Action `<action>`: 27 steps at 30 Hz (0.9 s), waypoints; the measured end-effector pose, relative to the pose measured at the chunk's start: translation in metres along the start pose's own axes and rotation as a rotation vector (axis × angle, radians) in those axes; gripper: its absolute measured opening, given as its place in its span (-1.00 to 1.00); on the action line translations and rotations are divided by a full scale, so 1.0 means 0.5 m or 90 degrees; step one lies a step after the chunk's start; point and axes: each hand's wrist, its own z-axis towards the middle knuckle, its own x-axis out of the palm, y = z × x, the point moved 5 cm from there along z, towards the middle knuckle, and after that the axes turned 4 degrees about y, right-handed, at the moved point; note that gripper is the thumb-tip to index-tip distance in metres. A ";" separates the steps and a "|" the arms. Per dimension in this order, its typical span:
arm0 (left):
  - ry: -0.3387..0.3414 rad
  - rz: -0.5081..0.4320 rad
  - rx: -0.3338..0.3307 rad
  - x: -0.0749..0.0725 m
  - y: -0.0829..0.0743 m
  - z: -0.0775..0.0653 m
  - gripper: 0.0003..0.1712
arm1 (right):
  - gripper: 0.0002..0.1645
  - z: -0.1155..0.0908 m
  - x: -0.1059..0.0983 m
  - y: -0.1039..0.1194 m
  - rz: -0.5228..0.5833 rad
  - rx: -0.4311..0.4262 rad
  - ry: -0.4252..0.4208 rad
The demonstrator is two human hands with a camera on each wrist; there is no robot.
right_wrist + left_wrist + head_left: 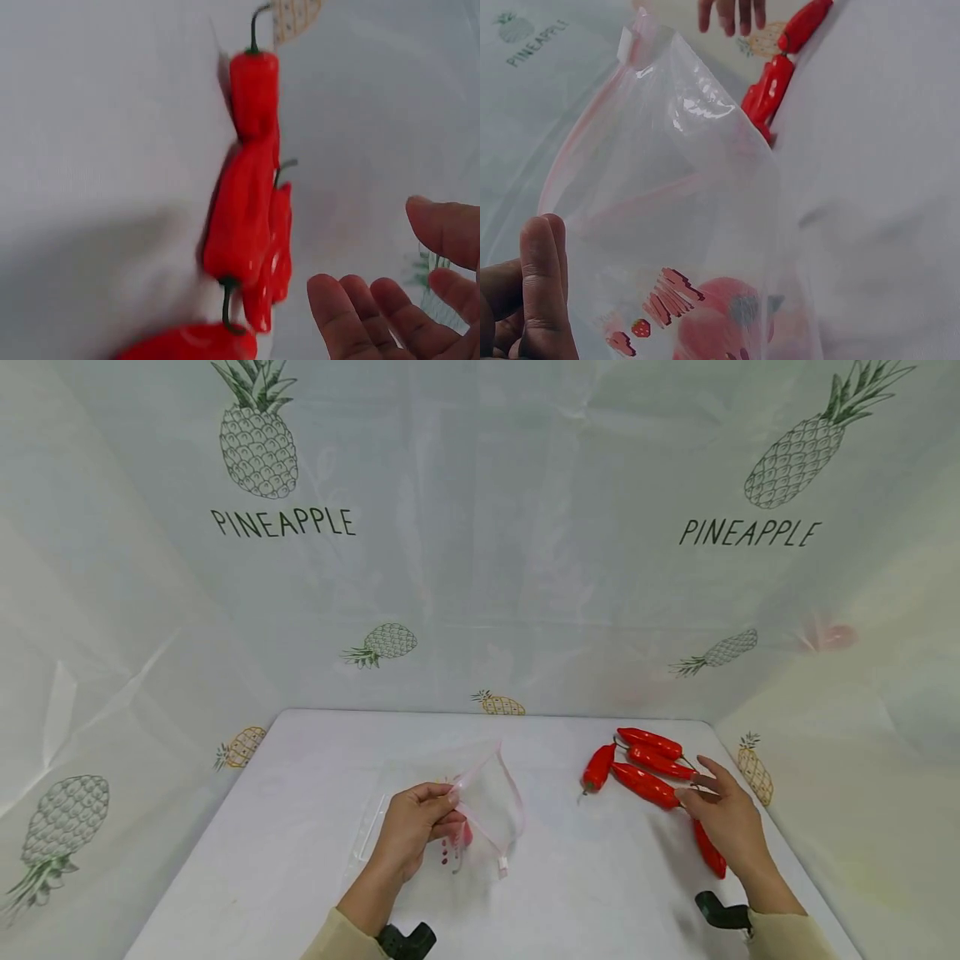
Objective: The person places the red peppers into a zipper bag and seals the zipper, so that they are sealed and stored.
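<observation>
My left hand (408, 831) pinches the pink-edged rim of a clear zip bag (491, 802) between thumb and fingers. Its mouth gapes toward the right, and a small white slider (628, 46) sits on the rim. Strawberry and other red prints (720, 315) mark the bag's front. On the right side of the table lie several red chili peppers (645, 785) with green stems. Over them hovers my right hand (723, 822), fingers spread and loosely bent, holding nothing. The right wrist view shows its fingertips (328, 292) apart from the peppers. One pepper (708, 850) is partly hidden beneath that hand.
The white table (247, 852) has a straight back edge. A pale curtain (480, 568) printed with pineapples hangs behind it and along both sides. Dark wrist-camera mounts (722, 912) sit at both cuffs.
</observation>
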 end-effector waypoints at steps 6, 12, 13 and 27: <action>-0.002 -0.004 -0.007 -0.003 0.003 0.001 -0.61 | 0.06 0.013 -0.051 -0.060 -0.009 0.039 0.053; -0.003 -0.003 -0.004 -0.004 0.004 0.002 -0.65 | 0.20 0.030 -0.060 -0.129 0.010 0.104 0.124; -0.004 -0.004 -0.005 -0.004 0.004 0.002 -0.66 | 0.22 0.033 -0.057 -0.138 0.016 0.112 0.135; 0.000 -0.023 -0.002 0.002 0.003 0.000 -0.61 | 0.39 0.055 -0.011 -0.189 0.044 0.178 0.173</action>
